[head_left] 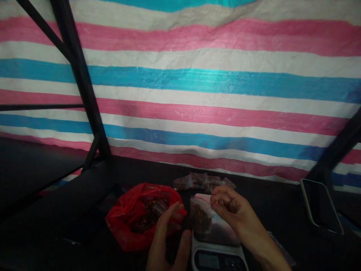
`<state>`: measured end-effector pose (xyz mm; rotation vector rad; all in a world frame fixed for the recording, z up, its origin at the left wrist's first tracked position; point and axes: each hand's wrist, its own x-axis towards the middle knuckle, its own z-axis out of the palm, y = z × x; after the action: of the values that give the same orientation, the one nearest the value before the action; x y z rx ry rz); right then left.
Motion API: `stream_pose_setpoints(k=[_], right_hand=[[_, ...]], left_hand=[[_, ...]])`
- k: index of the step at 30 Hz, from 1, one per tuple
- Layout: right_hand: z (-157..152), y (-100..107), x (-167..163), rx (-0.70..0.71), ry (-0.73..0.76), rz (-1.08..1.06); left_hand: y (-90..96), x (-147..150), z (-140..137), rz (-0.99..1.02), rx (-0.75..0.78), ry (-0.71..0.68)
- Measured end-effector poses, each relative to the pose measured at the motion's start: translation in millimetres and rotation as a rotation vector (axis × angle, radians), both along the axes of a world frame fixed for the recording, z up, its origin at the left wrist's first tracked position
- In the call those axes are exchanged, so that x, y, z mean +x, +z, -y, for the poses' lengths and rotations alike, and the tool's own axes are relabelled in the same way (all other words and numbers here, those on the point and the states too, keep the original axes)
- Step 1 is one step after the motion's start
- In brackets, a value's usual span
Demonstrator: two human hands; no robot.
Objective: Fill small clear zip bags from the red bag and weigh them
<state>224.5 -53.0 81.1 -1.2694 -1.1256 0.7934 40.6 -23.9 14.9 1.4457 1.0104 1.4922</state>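
The right hand [235,212] pinches one sachet [201,220] over the scale [217,248]. The left hand [160,244], free, fingers parted, is left of the scale, wrist cut off. Further left: one red bag [122,214], contents murky. Behind the scale: about four packets [199,180], overlapping. Right: one phone [321,207].

The red bag [121,226] is crinkled plastic, the small bag [201,217] clear film; the scale plate [224,230] looks shiny — the striped sheet [186,81] creased, glossy plastic, the tabletop [135,169] matt.
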Motion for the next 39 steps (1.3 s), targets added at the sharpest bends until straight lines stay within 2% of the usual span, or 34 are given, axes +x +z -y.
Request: stream_pose_setpoints(k=[3, 6, 9, 12, 18, 22, 24, 30, 39], right_hand=[[-10, 7, -22, 0.041, 0.011, 0.004], [-24, 8, -33, 0.099, -0.096, 0.003], [-37, 4, -36, 0.138, -0.209, 0.006], [-48, -1, -40, 0.159, -0.291, -0.022], [-61, 3, -60, 0.126, -0.358, -0.013], [-64, 9, -70, 0.082, -0.351, -0.027], [-64, 9, -74, 0.067, -0.33, -0.047], [-67, -1, -84, 0.043, -0.154, -0.143], [-71, -10, -89, 0.095, -0.073, -0.248]], left_hand=[[16.1, 1, -9, 0.083, -0.155, -0.105], [36.0, 1, -26, 0.187, -0.262, -0.17], [53.6, 2, -48, 0.202, -0.252, -0.245], [62.4, 7, -68, 0.263, -0.24, -0.294], [56.9, 6, -85, 0.364, -0.307, -0.312], [51.1, -2, -82, 0.356, -0.378, -0.502], [48.4, -6, -81, 0.388, -0.392, -0.544], [37.5, -19, -80, 0.459, -0.417, -0.406], [38.8, -27, -79, 0.401, -0.392, -0.327]])
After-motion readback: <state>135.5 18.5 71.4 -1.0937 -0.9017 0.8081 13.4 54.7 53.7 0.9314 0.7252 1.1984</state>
